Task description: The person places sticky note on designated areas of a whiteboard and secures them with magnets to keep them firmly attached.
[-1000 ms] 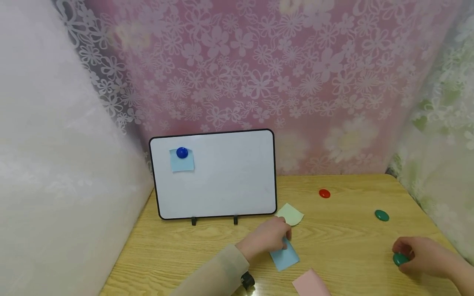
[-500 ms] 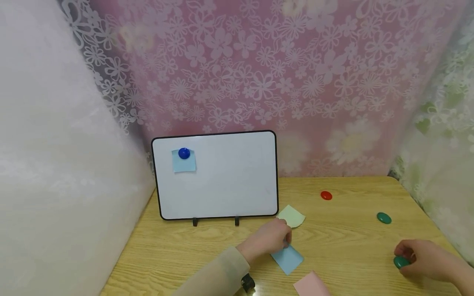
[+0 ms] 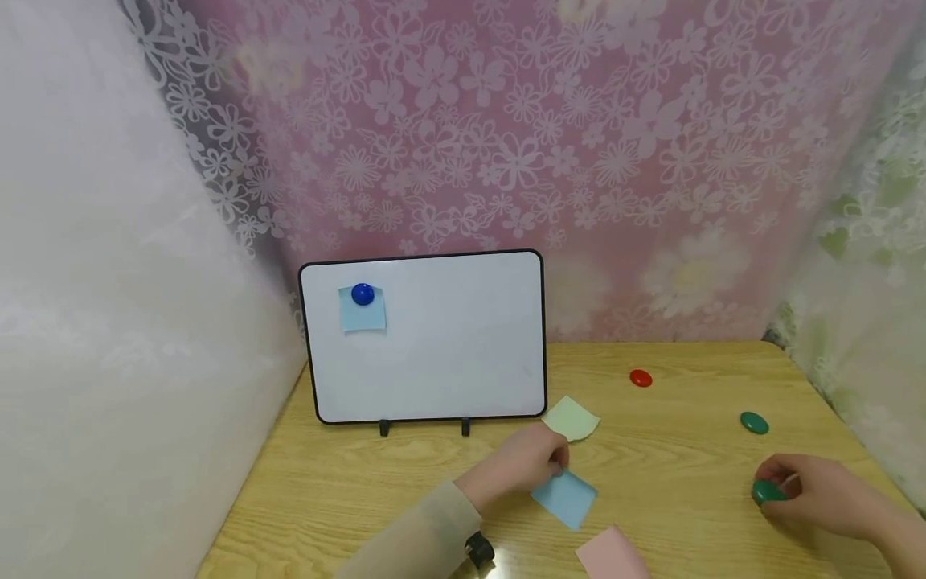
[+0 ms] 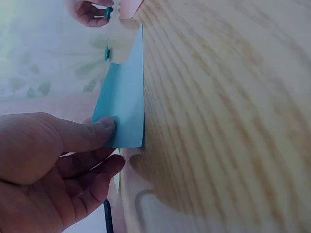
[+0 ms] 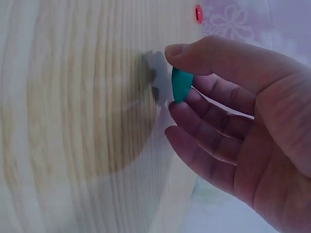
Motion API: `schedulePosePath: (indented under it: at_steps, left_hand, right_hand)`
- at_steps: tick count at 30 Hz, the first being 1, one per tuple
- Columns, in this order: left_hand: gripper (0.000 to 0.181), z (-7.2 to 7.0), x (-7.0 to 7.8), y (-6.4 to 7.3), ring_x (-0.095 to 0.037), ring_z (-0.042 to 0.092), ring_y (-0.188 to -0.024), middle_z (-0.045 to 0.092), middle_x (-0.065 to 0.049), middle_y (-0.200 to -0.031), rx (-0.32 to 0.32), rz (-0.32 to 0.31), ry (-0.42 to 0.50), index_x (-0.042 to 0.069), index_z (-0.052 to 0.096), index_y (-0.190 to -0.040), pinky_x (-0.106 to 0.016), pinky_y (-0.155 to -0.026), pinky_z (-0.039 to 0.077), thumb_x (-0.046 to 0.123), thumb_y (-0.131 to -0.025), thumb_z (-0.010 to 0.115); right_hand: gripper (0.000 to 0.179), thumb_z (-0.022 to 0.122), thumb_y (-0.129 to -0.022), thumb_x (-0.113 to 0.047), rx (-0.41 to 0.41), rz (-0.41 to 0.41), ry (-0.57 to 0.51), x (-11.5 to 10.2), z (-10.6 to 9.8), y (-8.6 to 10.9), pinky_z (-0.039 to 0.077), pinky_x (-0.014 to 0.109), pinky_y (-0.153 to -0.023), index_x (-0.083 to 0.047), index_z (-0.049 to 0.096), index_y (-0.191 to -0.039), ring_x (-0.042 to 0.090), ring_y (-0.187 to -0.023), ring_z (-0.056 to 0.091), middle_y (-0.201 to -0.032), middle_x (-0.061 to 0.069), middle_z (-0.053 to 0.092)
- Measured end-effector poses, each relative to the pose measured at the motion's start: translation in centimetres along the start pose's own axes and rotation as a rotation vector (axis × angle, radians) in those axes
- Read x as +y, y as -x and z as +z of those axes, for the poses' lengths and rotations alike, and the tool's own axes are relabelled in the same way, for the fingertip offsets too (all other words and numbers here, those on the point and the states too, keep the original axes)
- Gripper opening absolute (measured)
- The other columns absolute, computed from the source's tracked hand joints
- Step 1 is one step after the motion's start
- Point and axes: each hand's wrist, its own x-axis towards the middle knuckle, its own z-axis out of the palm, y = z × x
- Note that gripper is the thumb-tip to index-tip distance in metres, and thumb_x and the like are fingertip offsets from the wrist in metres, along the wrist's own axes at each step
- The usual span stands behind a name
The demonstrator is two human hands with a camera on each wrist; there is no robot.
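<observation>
In the head view my left hand pinches a corner of a blue sticky note. The left wrist view shows the thumb pressed on the note, which stands tilted up with an edge near the tabletop. Over at the right, my right hand holds a round green magnet between thumb and fingers. Seen from the right wrist, the magnet is off the wood, edge-on to the camera. A second green magnet lies beyond that hand, and a red magnet farther back.
A whiteboard stands on small black feet at the back left. A blue magnet holds a light blue note on it. A pale green note lies by its lower right corner; a pink note is at the front.
The blue note has swung and lifted in my left hand, its free end shifting right. My right hand has moved slightly left and away from me with the green magnet. The view shifted a little.
</observation>
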Motion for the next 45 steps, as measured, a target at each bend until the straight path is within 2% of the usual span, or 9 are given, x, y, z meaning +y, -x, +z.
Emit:
schedulePosePath:
  at_steps: [4,8,12,17,25,29,34,41,45]
  left_hand:
    - [0.010,0.2,-0.9,0.1,0.000,0.053,-0.074,0.063,0.013,-0.081,0.037,0.015,0.098,0.018,0.077,-0.090,-0.015,-0.067,0.045,0.013,-0.098,0.079]
    - [0.010,0.0,-1.5,0.5,0.002,0.053,-0.075,0.065,0.014,-0.083,0.078,0.013,0.213,0.017,0.078,-0.092,-0.015,-0.069,0.046,0.010,-0.098,0.079]
    - [0.009,-0.3,-1.7,0.9,0.006,0.057,-0.080,0.069,0.016,-0.087,0.122,0.004,0.305,0.017,0.079,-0.094,-0.014,-0.074,0.049,0.009,-0.099,0.078]
    - [0.006,-0.5,-1.8,1.4,0.006,0.059,-0.084,0.071,0.017,-0.091,0.174,-0.029,0.413,0.018,0.082,-0.098,-0.016,-0.077,0.051,0.013,-0.099,0.079]
    - [0.006,-1.4,-2.5,2.2,0.003,0.062,-0.085,0.072,0.014,-0.096,0.260,-0.074,0.576,0.014,0.083,-0.103,-0.020,-0.076,0.054,0.013,-0.099,0.079]
    - [0.005,-1.9,-2.9,2.3,0.002,0.062,-0.081,0.071,0.016,-0.090,0.318,-0.109,0.622,0.013,0.082,-0.103,-0.021,-0.073,0.054,0.015,-0.098,0.081]
    - [0.002,-2.2,-3.5,2.6,0.000,0.062,-0.078,0.072,0.017,-0.089,0.373,-0.142,0.645,0.018,0.083,-0.100,-0.023,-0.071,0.053,0.018,-0.098,0.081]
    - [0.006,-3.4,-4.3,3.4,-0.005,0.064,-0.081,0.073,0.014,-0.092,0.428,-0.195,0.717,0.018,0.083,-0.101,-0.026,-0.072,0.054,0.021,-0.101,0.078]
    - [0.007,-4.1,-5.0,3.8,-0.008,0.066,-0.083,0.074,0.010,-0.094,0.464,-0.198,0.747,0.018,0.083,-0.103,-0.027,-0.074,0.056,0.021,-0.102,0.077]
  right_hand:
    - [0.037,0.082,-0.097,-0.031,0.029,-0.006,0.003,-1.1,0.2,-0.5,0.057,0.033,-0.074,-0.006,0.070,-0.121,0.018,-0.094,0.069,-0.113,0.002,0.072]
    - [0.038,0.080,-0.098,-0.033,0.061,-0.055,0.007,-2.1,0.5,-0.8,0.056,0.028,-0.073,-0.007,0.070,-0.125,0.008,-0.093,0.068,-0.115,0.002,0.072]
    - [0.039,0.079,-0.100,-0.029,0.066,-0.146,-0.042,-3.0,0.7,-1.0,0.056,0.027,-0.072,-0.003,0.068,-0.127,0.000,-0.091,0.065,-0.116,0.006,0.071]
    - [0.043,0.081,-0.098,-0.025,0.085,-0.227,-0.067,-4.0,0.8,-1.5,0.058,0.027,-0.072,0.000,0.066,-0.129,0.000,-0.093,0.066,-0.117,0.008,0.070]
    - [0.044,0.084,-0.096,-0.020,0.198,-0.304,-0.078,-5.9,1.3,-2.8,0.061,0.027,-0.075,0.001,0.067,-0.131,0.003,-0.095,0.066,-0.119,0.008,0.069]
    - [0.043,0.085,-0.096,-0.020,0.246,-0.309,-0.094,-7.1,1.4,-3.5,0.061,0.027,-0.077,-0.001,0.068,-0.131,0.006,-0.096,0.067,-0.120,0.005,0.071]
    - [0.041,0.086,-0.094,-0.019,0.300,-0.338,-0.119,-8.4,1.8,-4.4,0.061,0.028,-0.077,-0.004,0.070,-0.129,0.007,-0.097,0.067,-0.118,0.003,0.071]
    - [0.039,0.088,-0.092,-0.020,0.395,-0.396,-0.069,-10.5,2.2,-6.0,0.061,0.030,-0.079,-0.012,0.072,-0.127,0.010,-0.098,0.068,-0.119,0.000,0.070]
    - [0.039,0.089,-0.091,-0.019,0.431,-0.415,-0.043,-11.9,2.2,-6.8,0.063,0.035,-0.081,-0.016,0.072,-0.125,0.015,-0.098,0.069,-0.118,-0.001,0.071]
